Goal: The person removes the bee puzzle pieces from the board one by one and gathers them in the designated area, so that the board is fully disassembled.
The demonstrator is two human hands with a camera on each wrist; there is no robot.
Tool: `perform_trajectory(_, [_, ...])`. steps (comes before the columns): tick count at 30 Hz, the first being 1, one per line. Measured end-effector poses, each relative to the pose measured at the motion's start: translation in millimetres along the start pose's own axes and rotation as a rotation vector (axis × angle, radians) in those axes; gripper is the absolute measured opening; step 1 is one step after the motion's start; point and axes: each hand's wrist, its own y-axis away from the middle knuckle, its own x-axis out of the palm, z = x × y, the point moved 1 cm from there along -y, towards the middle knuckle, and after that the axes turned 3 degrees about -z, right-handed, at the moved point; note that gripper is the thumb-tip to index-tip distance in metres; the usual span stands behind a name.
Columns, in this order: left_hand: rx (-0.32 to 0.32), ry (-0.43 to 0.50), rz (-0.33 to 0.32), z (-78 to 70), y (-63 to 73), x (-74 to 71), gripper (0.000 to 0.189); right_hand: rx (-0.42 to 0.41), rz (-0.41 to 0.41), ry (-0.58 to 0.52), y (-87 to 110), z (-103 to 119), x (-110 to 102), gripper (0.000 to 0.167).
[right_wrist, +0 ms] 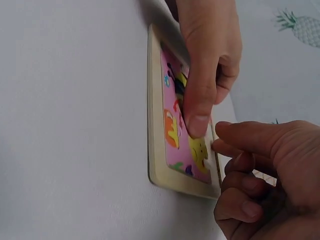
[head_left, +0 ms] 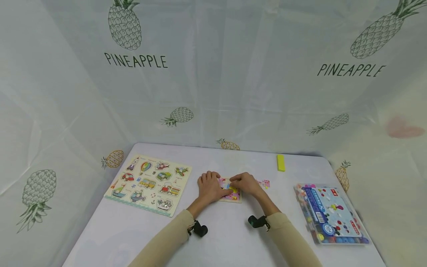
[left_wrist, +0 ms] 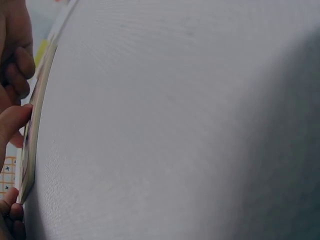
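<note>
A small wooden jigsaw puzzle (head_left: 230, 200) lies on the table between my hands, its pink picture set in a pale wooden frame (right_wrist: 156, 110). My left hand (head_left: 210, 188) grips it from the left, thumb lying on the yellow part of the picture and fingers along its far left edge. From the right, my right hand (head_left: 248, 183) reaches to the puzzle's far side. Its thumb and forefinger tips come close together at the frame while the other fingers curl in; I cannot tell whether a piece is between them. Pink puzzle pieces (head_left: 265, 184) lie just beyond the right hand.
On the left lies a large vehicle puzzle board (head_left: 154, 206). A clear case of colourful beads (head_left: 333, 215) sits at the right edge. Toward the back right is a yellow block (head_left: 281, 163). Pineapple-print cloth (head_left: 230, 92) hangs behind the white table (head_left: 227, 237).
</note>
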Motion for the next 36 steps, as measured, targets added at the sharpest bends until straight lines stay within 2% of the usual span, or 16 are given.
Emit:
perform_trajectory(11, [0.018,0.003,0.008,3.7,-1.0,2.9,0.085,0.001,0.069,-0.101,-4.7,9.7,9.8,0.028])
perform_trajectory(20, [0.03,-0.013,0.003,6.0,-1.7,4.1,0.086,0.029,0.083,-0.198,-5.4,9.1,12.4,0.027])
perform_trajectory(27, [0.039,0.014,0.026,8.1,-1.4,2.4,0.084,0.039,0.086,-0.216,-5.2,9.0,11.9,0.028])
perform_trajectory(36, [0.057,0.048,0.06,13.8,-8.7,-0.4,0.072,0.061,0.078,-0.224,-4.8,6.3,11.9,0.026])
